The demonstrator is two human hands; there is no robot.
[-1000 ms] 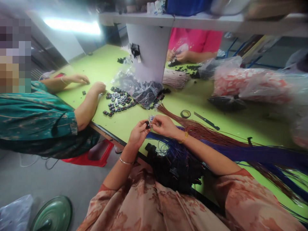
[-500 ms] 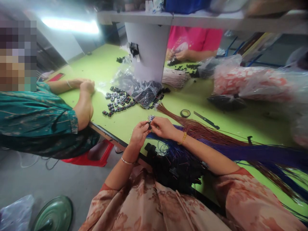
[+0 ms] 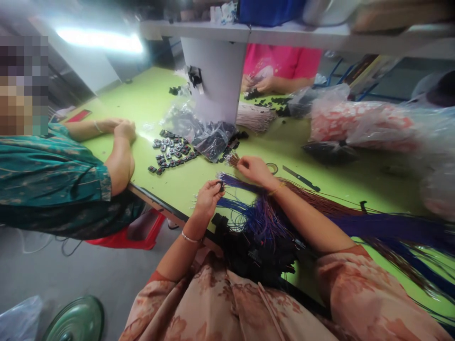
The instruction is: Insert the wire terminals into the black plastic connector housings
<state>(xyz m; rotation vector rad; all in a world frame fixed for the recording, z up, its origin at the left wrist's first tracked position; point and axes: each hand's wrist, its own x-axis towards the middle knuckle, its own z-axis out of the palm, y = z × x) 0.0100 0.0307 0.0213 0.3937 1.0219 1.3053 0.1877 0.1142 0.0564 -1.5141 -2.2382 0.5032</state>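
Note:
My left hand (image 3: pixel 208 198) is closed, pinching a small black plastic connector (image 3: pixel 221 186) between thumb and fingers. Ahead of it and to its right, my right hand (image 3: pixel 256 170) has its fingers curled together on the brown wires (image 3: pixel 232 160), close to their metal-tipped ends; how many wires it grips cannot be seen. Blue wires (image 3: pixel 236 181) with silvery tips lie between the two hands. Below them, near my body, is a heap of black connectors with wires (image 3: pixel 254 253) at the table edge.
Several black connectors (image 3: pixel 172 151) lie beside a plastic bag (image 3: pixel 213 142) on the green table (image 3: pixel 142 102). A tape roll (image 3: pixel 272 168) and a blade (image 3: pixel 301 178) are at right. A person in green (image 3: pixel 53 175) sits at left; another in pink (image 3: pixel 284 61) works across.
My right hand has left the connector in my left hand and moved forward and right to the brown wires. The left hand still holds the connector.

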